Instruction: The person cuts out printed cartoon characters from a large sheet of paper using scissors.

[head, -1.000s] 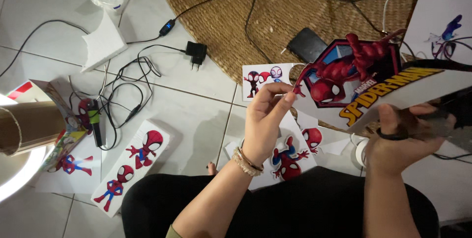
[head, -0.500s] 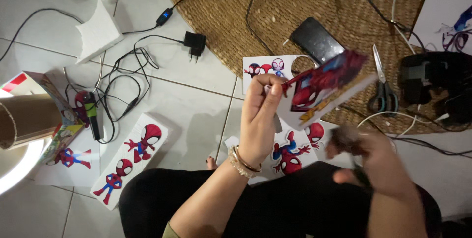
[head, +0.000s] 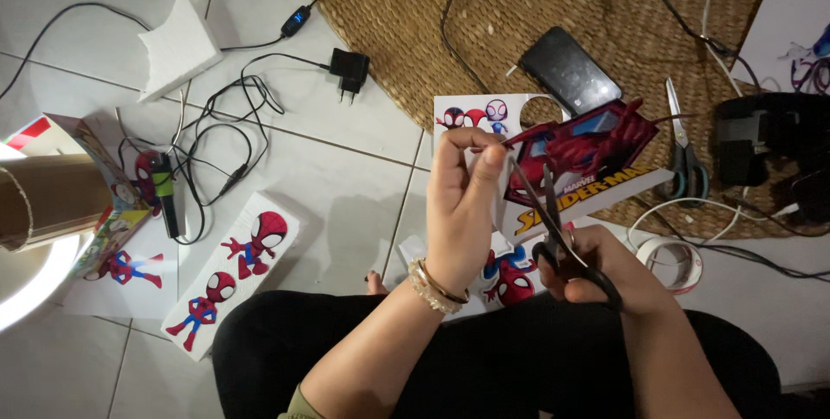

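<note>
The left hand (head: 462, 203) pinches the red printed cutout (head: 588, 159) by its edge, holding it taut just above the right hand (head: 596, 268), whose grip is clamped on black scissors (head: 553, 229), blades parted against the card.

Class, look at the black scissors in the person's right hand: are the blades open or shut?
Open. The black scissors in the right hand show two blades spread in a narrow V, their tips at the printed cutout held by the left hand.
</note>
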